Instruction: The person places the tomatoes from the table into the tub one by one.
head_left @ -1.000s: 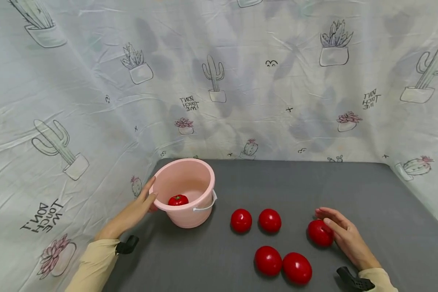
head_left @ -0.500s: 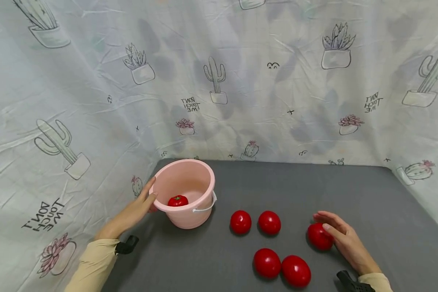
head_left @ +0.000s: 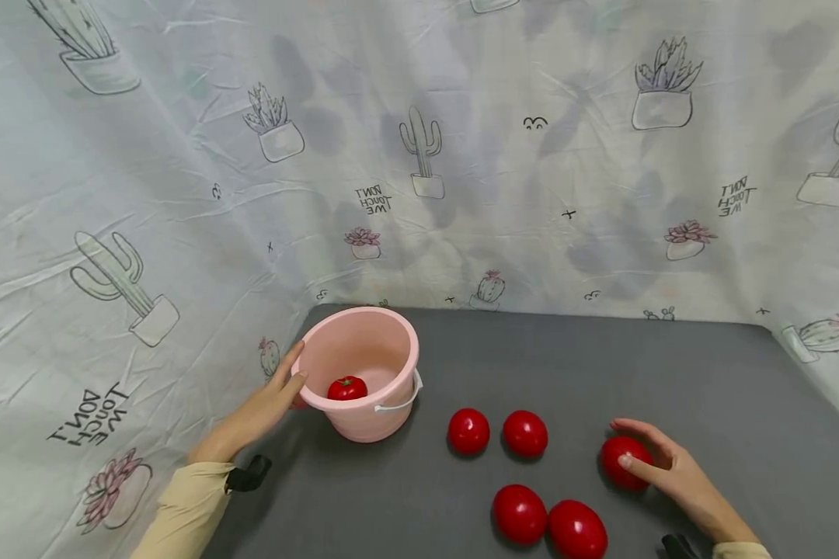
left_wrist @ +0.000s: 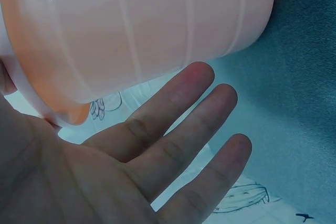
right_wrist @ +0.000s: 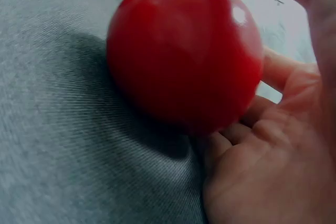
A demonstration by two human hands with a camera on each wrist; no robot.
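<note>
With our right hand (head_left: 678, 477) we are curling fingers around the red tomato (head_left: 624, 463) at lower right of the grey table (head_left: 601, 365), seating it deep before lifting, while our left hand (head_left: 266, 407), fingers straight, is steadying the pink bucket (head_left: 360, 371) at centre left.

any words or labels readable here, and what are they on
"DON'T TOUCH ME", mirrored, printed on the cactus-print cloth: at lower left, at middle and at right.
None on the pink bucket, the red balls or the grey table.
</note>
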